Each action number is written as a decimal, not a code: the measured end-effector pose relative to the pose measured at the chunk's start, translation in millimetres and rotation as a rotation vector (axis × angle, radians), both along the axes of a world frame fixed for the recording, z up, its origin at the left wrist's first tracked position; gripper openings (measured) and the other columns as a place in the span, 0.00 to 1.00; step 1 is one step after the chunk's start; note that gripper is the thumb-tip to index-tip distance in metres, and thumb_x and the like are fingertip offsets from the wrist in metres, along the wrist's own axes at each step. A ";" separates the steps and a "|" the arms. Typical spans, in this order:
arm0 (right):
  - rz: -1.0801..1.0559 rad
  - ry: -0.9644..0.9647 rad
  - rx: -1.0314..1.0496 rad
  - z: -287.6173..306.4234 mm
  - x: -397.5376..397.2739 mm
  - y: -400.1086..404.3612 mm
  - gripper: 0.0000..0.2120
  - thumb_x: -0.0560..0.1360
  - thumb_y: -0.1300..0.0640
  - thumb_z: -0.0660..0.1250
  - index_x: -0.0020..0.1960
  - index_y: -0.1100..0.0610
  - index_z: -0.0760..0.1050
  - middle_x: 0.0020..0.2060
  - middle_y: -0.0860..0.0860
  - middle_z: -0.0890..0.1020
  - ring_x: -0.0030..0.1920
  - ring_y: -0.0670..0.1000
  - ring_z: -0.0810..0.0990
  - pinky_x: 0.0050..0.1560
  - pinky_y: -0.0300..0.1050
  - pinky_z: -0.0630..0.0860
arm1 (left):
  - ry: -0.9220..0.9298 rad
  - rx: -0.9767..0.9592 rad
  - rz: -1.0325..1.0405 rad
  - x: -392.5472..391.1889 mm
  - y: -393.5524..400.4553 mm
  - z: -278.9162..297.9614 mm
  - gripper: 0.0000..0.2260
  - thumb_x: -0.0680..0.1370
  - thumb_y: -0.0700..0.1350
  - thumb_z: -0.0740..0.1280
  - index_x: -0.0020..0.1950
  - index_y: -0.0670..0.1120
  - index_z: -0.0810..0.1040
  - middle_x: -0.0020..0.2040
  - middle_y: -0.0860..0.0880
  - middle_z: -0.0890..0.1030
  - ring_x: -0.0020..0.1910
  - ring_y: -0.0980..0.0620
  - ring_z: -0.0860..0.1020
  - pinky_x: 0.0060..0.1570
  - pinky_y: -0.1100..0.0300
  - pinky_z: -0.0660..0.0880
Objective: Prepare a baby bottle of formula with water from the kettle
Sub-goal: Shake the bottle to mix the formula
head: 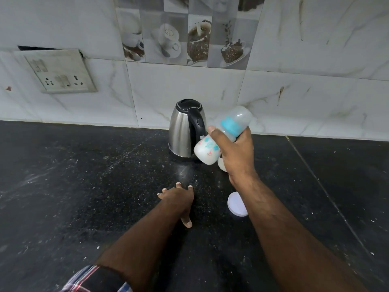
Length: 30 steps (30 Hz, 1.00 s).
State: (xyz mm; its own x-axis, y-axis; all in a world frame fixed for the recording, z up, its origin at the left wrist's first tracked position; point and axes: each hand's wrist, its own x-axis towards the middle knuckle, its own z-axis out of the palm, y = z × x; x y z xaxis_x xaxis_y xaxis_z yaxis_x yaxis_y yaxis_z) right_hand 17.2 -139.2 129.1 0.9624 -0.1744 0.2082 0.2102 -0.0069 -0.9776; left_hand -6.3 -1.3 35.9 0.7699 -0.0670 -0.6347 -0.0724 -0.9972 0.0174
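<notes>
My right hand [235, 152] grips a baby bottle [223, 133] and holds it tilted in the air, its clear capped top and teal collar up to the right, its milky printed base down to the left. A steel kettle [185, 128] with a black lid and handle stands just behind and left of the bottle, by the wall. My left hand [179, 199] rests flat on the black counter [84, 186] with fingers spread, in front of the kettle. A white round lid [236, 204] lies on the counter between my arms.
A small white object [221, 164] peeks out under my right hand; what it is cannot be told. White powder specks dust the counter. A switch and socket plate [61, 73] sits on the tiled wall at the left.
</notes>
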 end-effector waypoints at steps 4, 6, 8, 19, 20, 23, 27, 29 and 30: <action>0.251 0.199 -0.469 -22.4 -12.4 6.9 0.37 0.56 0.32 0.78 0.59 0.42 0.69 0.48 0.42 0.82 0.45 0.42 0.84 0.45 0.47 0.83 | 0.005 -0.007 -0.003 1.3 1.2 -1.7 0.59 0.70 0.51 0.82 0.85 0.50 0.42 0.85 0.36 0.44 0.79 0.23 0.54 0.73 0.24 0.59; 0.160 0.120 -0.368 -16.4 -4.1 3.1 0.35 0.56 0.33 0.79 0.58 0.43 0.70 0.47 0.42 0.83 0.43 0.41 0.84 0.41 0.42 0.82 | -0.003 0.008 -0.013 2.3 1.0 -1.9 0.60 0.70 0.52 0.82 0.85 0.50 0.41 0.85 0.36 0.44 0.79 0.23 0.54 0.73 0.24 0.60; -0.047 0.024 -0.043 -3.2 7.4 0.4 0.32 0.58 0.37 0.80 0.55 0.46 0.72 0.44 0.43 0.83 0.40 0.41 0.84 0.37 0.39 0.80 | -0.011 0.011 -0.008 2.4 0.6 -3.1 0.61 0.69 0.53 0.83 0.85 0.50 0.40 0.85 0.36 0.44 0.79 0.24 0.55 0.72 0.24 0.60; 0.013 0.029 -0.207 -20.6 5.2 2.8 0.32 0.59 0.39 0.82 0.57 0.45 0.72 0.45 0.40 0.84 0.42 0.40 0.84 0.39 0.38 0.81 | -0.013 0.010 -0.009 1.4 0.6 -3.3 0.60 0.69 0.53 0.83 0.85 0.49 0.41 0.85 0.36 0.45 0.79 0.24 0.56 0.72 0.24 0.60; 0.153 0.111 -0.357 -26.9 -0.7 5.5 0.35 0.58 0.37 0.81 0.59 0.45 0.71 0.47 0.42 0.84 0.45 0.41 0.84 0.42 0.41 0.82 | -0.012 0.008 -0.006 0.9 0.6 -3.1 0.59 0.69 0.52 0.83 0.85 0.49 0.42 0.85 0.37 0.46 0.79 0.25 0.56 0.72 0.24 0.60; 0.139 0.083 -0.388 -20.3 3.8 1.8 0.37 0.56 0.35 0.81 0.59 0.46 0.72 0.49 0.45 0.84 0.46 0.45 0.86 0.45 0.46 0.84 | -0.011 0.012 -0.006 1.5 0.9 -3.0 0.60 0.69 0.53 0.83 0.85 0.50 0.42 0.85 0.37 0.45 0.79 0.24 0.56 0.73 0.24 0.60; -0.050 -0.020 -0.151 -6.3 10.5 -2.8 0.33 0.57 0.38 0.81 0.56 0.47 0.72 0.46 0.45 0.84 0.44 0.45 0.86 0.45 0.48 0.84 | -0.004 0.019 -0.006 1.4 0.6 -2.2 0.61 0.69 0.54 0.83 0.85 0.50 0.40 0.85 0.37 0.44 0.80 0.25 0.55 0.72 0.25 0.61; 0.142 0.107 -0.438 -23.3 -1.3 -0.8 0.37 0.56 0.36 0.81 0.59 0.46 0.72 0.48 0.42 0.84 0.45 0.42 0.85 0.46 0.47 0.83 | 0.005 0.018 -0.004 1.3 -0.3 -1.3 0.60 0.69 0.53 0.83 0.85 0.49 0.42 0.85 0.37 0.43 0.79 0.24 0.55 0.73 0.25 0.60; 0.155 0.102 -0.493 -25.2 -4.9 -1.9 0.38 0.55 0.35 0.81 0.60 0.45 0.73 0.49 0.42 0.83 0.45 0.41 0.84 0.47 0.46 0.83 | 0.005 0.020 -0.006 1.5 -0.4 -0.7 0.60 0.69 0.53 0.83 0.85 0.49 0.42 0.85 0.37 0.43 0.79 0.24 0.55 0.73 0.25 0.60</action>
State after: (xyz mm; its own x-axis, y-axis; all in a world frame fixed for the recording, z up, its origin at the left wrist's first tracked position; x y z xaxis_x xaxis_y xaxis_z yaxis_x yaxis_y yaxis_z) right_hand 12.4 -141.1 103.9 0.9889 0.0667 0.1331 0.1489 -0.4475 -0.8818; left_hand -4.8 -1.7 35.2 0.7661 -0.0591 -0.6401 -0.0783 -0.9969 -0.0017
